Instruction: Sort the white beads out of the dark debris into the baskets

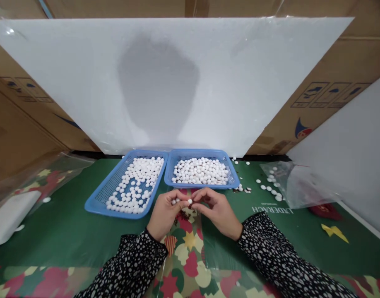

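My left hand (167,211) is closed in front of the baskets, its thumb and finger pinching a small white ball (190,201), with more white balls showing between its fingers. Close by on the right, my right hand (217,211) has its thumb and index finger bent toward that ball; whether they touch it is too small to tell. Behind the hands, a blue basket (202,186) is filled with white balls. The other blue basket (95,203), to the left, holds white balls spread more loosely. Dark crumbs (184,215) lie below the fingertips.
A white board (227,91) stands behind the baskets against cardboard. Loose white balls (273,192) and a clear plastic bag (301,186) lie at right, near a yellow scrap (334,232). A white device (14,215) rests at far left.
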